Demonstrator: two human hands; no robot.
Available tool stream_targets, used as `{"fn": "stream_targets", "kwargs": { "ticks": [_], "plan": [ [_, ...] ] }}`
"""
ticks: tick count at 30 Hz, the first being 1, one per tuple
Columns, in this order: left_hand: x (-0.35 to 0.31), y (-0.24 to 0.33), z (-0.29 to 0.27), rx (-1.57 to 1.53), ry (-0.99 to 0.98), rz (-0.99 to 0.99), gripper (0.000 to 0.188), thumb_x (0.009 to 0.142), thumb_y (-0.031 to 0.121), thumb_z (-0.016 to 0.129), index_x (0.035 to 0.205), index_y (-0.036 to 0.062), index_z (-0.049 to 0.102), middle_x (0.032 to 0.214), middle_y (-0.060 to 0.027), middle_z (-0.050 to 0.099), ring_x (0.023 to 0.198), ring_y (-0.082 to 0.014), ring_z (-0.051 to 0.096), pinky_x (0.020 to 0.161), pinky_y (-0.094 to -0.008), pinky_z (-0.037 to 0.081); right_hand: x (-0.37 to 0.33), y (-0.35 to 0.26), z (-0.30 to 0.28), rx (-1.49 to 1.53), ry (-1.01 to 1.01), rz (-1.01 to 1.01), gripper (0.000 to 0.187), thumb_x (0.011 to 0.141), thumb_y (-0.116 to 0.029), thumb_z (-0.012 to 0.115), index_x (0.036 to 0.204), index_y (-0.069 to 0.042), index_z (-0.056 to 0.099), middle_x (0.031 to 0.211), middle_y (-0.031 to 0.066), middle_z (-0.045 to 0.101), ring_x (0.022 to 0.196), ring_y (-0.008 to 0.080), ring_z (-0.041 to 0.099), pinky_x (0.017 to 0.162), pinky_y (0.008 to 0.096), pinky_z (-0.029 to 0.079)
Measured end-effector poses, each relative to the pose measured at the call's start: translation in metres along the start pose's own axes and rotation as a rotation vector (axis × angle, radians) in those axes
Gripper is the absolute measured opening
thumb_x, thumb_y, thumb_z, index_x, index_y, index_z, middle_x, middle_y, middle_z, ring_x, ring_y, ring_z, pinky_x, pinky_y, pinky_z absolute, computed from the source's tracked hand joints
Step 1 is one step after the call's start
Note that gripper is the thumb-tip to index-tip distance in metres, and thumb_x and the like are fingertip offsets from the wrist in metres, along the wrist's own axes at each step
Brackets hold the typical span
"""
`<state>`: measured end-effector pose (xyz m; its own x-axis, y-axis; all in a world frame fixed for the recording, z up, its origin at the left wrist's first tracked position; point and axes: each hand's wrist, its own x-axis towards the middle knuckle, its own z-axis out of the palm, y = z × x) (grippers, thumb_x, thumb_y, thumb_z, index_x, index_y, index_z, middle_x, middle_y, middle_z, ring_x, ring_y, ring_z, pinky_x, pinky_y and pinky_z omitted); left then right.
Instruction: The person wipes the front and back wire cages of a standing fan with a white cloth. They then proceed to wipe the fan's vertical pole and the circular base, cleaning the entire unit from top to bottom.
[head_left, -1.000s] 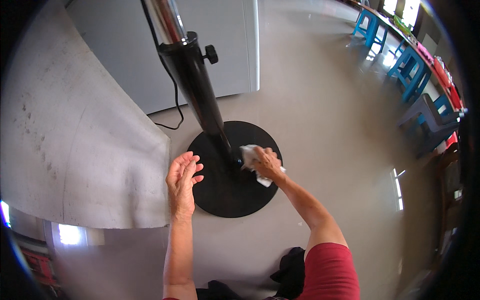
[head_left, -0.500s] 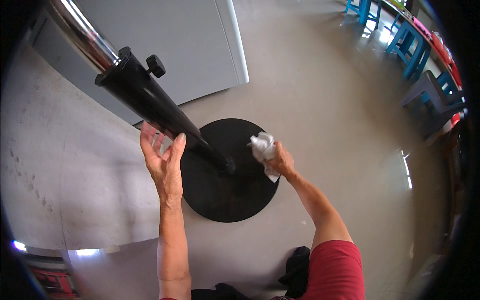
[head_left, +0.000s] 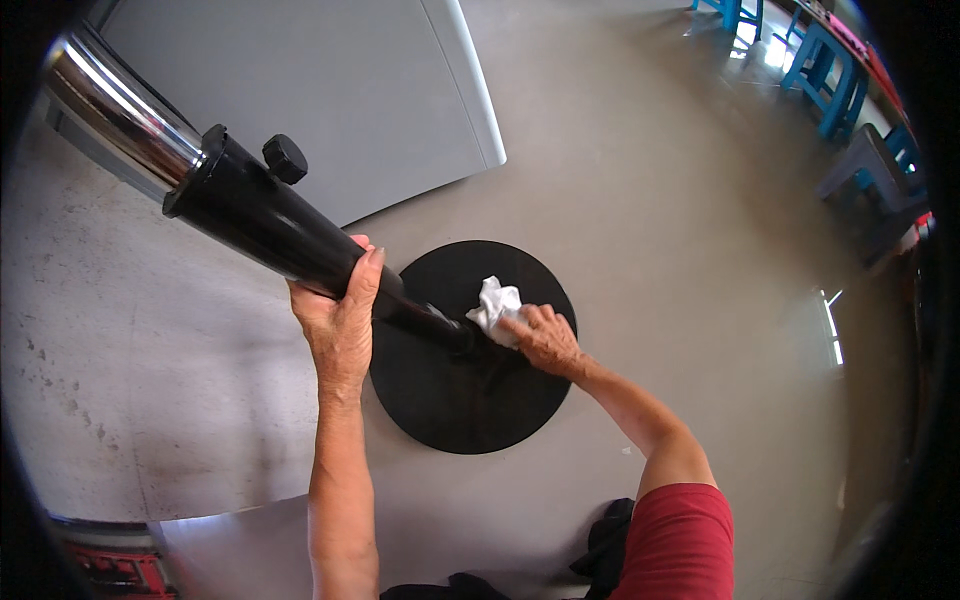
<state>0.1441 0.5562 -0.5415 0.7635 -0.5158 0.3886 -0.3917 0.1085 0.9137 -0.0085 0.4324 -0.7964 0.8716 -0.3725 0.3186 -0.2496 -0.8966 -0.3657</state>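
Note:
A black stand pole (head_left: 265, 215) rises from a round black base (head_left: 450, 405) on the floor. Its upper part is a shiny chrome tube (head_left: 125, 115), and a black knob (head_left: 285, 159) sticks out of the sleeve just below it. My left hand (head_left: 345, 310) is wrapped around the lower black pole, thumb on the near side. Over the base, right of the pole's foot, my right hand (head_left: 545, 340) presses a crumpled white cloth (head_left: 496, 308) with its fingers. Part of the cloth is hidden under the fingertips.
A large grey-white cabinet-like appliance (head_left: 330, 90) stands behind the pole. At left is a pale, stained curved surface (head_left: 180, 380). Blue stools (head_left: 828, 78) and a grey stool (head_left: 865, 165) line a table at the upper right. A red item (head_left: 120, 570) lies at the lower left.
My left hand has closed around the pole, where before its fingers were spread beside it. My right hand has moved the cloth left across the base, closer to the pole's foot.

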Motion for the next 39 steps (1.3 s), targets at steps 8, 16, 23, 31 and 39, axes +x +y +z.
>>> {"fn": "stream_targets", "kwargs": {
  "ticks": [8, 16, 23, 31, 39],
  "plan": [
    [0.002, -0.002, -0.003, -0.028, -0.065, 0.034, 0.036, 0.079, 0.004, 0.071, 0.106, 0.0016, 0.046, 0.092, -0.005, 0.059, 0.082, -0.0111, 0.055, 0.076, -0.0263, 0.048, 0.083, 0.017, 0.051, 0.086, 0.275, 0.545, 0.059, 0.07, -0.01, 0.064, 0.125, -0.028, 0.049, 0.106, 0.0152, 0.048, 0.096, 0.0373, 0.049, 0.075, 0.0447, 0.049],
    [0.002, -0.003, 0.0, -0.025, -0.089, 0.06, 0.037, 0.08, 0.006, 0.07, 0.107, 0.0019, 0.045, 0.093, -0.0052, 0.059, 0.084, -0.0115, 0.055, 0.078, -0.0266, 0.048, 0.12, 0.003, 0.091, 0.258, 0.034, 0.433, 0.053, 0.071, -0.01, 0.064, 0.12, -0.029, 0.054, 0.107, 0.0148, 0.048, 0.096, 0.0361, 0.05, 0.076, 0.0423, 0.05],
    [0.002, -0.007, -0.007, -0.01, -0.085, 0.101, 0.039, 0.081, 0.009, 0.071, 0.108, 0.0015, 0.044, 0.093, -0.0057, 0.059, 0.084, -0.0126, 0.056, 0.078, -0.0275, 0.048, 0.073, 0.014, 0.025, 0.107, 0.385, 0.66, 0.035, 0.08, -0.012, 0.058, 0.114, -0.015, 0.049, 0.102, 0.0171, 0.051, 0.091, 0.036, 0.054, 0.074, 0.0444, 0.049],
    [0.002, -0.008, -0.007, -0.025, -0.102, 0.114, 0.041, 0.082, 0.023, 0.071, 0.107, 0.0016, 0.048, 0.095, -0.0067, 0.057, 0.089, -0.0139, 0.054, 0.082, -0.0288, 0.044, -0.02, 0.039, 0.031, 0.171, 0.279, 0.933, 0.054, 0.076, -0.022, 0.062, 0.125, -0.02, 0.04, 0.108, 0.0232, 0.05, 0.097, 0.043, 0.055, 0.079, 0.0507, 0.048],
    [0.008, -0.019, -0.009, -0.069, -0.099, 0.236, 0.048, 0.078, 0.019, 0.075, 0.108, -0.0005, 0.042, 0.09, -0.0047, 0.05, 0.079, -0.0131, 0.051, 0.074, -0.0275, 0.046, -0.08, -0.046, 0.032, 0.082, 0.343, 0.885, 0.065, 0.076, -0.016, 0.062, 0.134, -0.016, 0.031, 0.107, 0.024, 0.049, 0.095, 0.0433, 0.053, 0.077, 0.0513, 0.047]
  ]
}}
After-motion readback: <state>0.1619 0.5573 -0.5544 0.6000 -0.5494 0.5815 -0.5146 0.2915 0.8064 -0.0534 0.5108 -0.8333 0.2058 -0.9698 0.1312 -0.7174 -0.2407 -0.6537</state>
